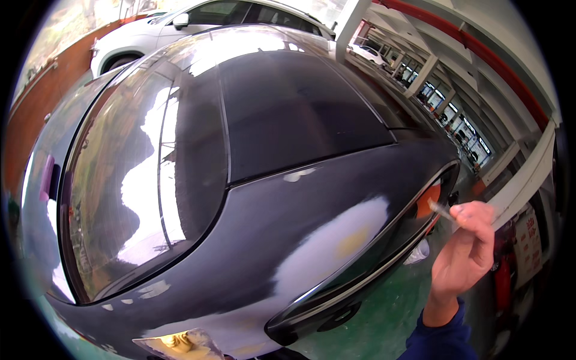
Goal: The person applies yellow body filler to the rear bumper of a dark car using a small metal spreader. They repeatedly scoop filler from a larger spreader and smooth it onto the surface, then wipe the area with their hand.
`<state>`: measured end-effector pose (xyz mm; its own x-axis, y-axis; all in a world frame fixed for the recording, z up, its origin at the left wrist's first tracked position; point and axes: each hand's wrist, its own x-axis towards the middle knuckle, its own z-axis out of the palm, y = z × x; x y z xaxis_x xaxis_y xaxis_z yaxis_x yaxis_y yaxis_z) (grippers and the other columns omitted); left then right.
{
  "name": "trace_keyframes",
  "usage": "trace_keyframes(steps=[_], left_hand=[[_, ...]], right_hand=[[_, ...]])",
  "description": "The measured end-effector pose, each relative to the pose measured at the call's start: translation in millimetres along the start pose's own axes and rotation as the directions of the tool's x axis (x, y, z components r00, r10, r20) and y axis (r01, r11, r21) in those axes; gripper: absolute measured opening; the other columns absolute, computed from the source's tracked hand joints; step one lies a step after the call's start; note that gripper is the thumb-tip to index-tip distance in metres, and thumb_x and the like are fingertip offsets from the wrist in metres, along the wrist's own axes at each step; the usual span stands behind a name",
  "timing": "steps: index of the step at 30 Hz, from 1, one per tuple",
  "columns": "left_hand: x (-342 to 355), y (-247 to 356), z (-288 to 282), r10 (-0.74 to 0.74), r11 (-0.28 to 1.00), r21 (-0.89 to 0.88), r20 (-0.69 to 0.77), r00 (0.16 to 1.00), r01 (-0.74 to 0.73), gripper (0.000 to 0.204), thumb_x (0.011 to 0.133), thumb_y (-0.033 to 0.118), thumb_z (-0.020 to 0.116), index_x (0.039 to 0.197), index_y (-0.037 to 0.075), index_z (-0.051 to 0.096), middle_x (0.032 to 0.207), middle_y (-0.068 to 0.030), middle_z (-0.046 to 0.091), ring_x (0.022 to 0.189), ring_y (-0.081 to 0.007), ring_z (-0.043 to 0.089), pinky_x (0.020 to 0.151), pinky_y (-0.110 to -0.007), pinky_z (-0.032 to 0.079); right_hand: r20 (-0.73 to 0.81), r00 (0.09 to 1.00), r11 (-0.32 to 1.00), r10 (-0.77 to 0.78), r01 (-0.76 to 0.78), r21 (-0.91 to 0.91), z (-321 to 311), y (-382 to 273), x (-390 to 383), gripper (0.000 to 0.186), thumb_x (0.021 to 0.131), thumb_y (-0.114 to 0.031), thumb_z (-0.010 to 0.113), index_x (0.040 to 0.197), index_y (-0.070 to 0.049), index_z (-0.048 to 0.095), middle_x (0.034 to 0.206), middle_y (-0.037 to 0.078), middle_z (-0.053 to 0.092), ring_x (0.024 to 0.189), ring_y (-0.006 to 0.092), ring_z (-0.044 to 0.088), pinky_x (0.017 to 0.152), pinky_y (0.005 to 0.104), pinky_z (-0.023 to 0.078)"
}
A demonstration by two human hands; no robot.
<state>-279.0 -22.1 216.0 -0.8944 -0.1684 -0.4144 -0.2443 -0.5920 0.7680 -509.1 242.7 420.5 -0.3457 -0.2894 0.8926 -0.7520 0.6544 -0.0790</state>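
My right hand (465,246), in a blue sleeve, is raised at the right beside the car's side window. Its fingers pinch a thin, pale, translucent flat piece (441,210), seen nearly edge-on and blurred. My left hand is out of view. At the bottom edge, a flat board (207,342) bears a lump of yellow putty (178,342); whatever supports it is hidden. The dark car (252,240) fills the middle. A wide light-grey patch (324,237) with a yellowish spot (354,241) covers its rear roof pillar. Smaller pale smears (155,290) mark the body below the rear glass.
The rear door (327,306) stands ajar above a green floor (384,318). A white container (417,252) shows behind the door's edge. A white car (144,36) is parked beyond the dark one. White pillars (351,27) and a red overhead pipe (474,45) are at the right.
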Motion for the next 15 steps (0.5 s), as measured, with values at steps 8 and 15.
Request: trace_keyframes(steps=[8,15], left_hand=[[-0.9,-13.2,7.1,0.072,0.994,0.087,-0.090,0.993,-0.064,0.034,0.096,0.022,0.062,0.072,0.006,0.045,0.053,-0.0057,0.045,0.040,-0.0153,0.042,0.037,-0.029,0.038],[-8.3,13.5,52.3,0.113,0.992,0.066,-0.049,0.992,-0.110,0.036,0.096,0.022,0.061,0.070,0.007,0.041,0.051,-0.0040,0.042,0.040,-0.0150,0.041,0.036,-0.029,0.036]], right_hand=[[0.281,0.907,0.911,0.314,-0.371,0.181,-19.1,22.2,-41.8,0.012,0.084,-0.004,0.054,0.085,0.000,0.065,0.117,0.017,0.067,0.085,0.0176,0.044,0.075,0.0284,0.038],[0.494,0.855,0.951,0.154,-0.265,0.162,-11.6,48.8,-46.4,0.006,0.070,-0.007,0.054,0.067,-0.002,0.055,0.144,0.030,0.046,0.083,0.0246,0.049,0.082,0.0338,0.041]])
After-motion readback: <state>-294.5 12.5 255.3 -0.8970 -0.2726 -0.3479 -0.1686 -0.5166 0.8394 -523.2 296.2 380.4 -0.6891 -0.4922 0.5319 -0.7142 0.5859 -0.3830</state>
